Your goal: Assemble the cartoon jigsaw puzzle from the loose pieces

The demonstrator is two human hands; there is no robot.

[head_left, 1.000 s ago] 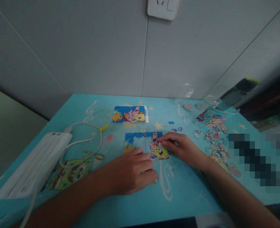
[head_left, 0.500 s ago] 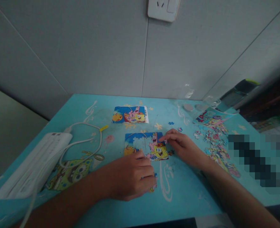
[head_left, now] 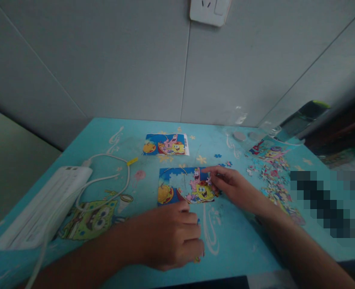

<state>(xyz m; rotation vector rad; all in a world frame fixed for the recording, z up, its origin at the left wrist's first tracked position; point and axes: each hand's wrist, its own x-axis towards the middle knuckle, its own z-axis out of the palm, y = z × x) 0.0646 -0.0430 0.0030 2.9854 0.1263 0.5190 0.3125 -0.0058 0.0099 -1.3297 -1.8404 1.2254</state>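
A partly joined cartoon jigsaw puzzle [head_left: 165,194] lies flat in front of me, with a gap in its middle. My left hand [head_left: 174,237] is below its lower edge, palm down with curled fingers. Bits of colourful puzzle pieces [head_left: 197,259] peek out from under those fingers; how many is hidden. At the puzzle's upper right edge, my right hand [head_left: 230,184] rests with its index finger stretched onto the blue part. Its thumb and other fingers are bent near the right edge, apart from the index fingertip. Behind the puzzle lies a reference picture card [head_left: 173,144].
Many loose puzzle pieces [head_left: 275,180] are heaped at the right, beside a printed bag [head_left: 270,150]. Several stray pieces [head_left: 218,155] lie behind my right hand. At the left are a white power strip [head_left: 45,208] and a looped white cable [head_left: 128,180]. A wall stands behind the table.
My left hand has moved down, away from the puzzle, uncovering its lower left part; the pieces under its fingers moved along. My right index fingertip has shifted slightly up along the puzzle's right side.
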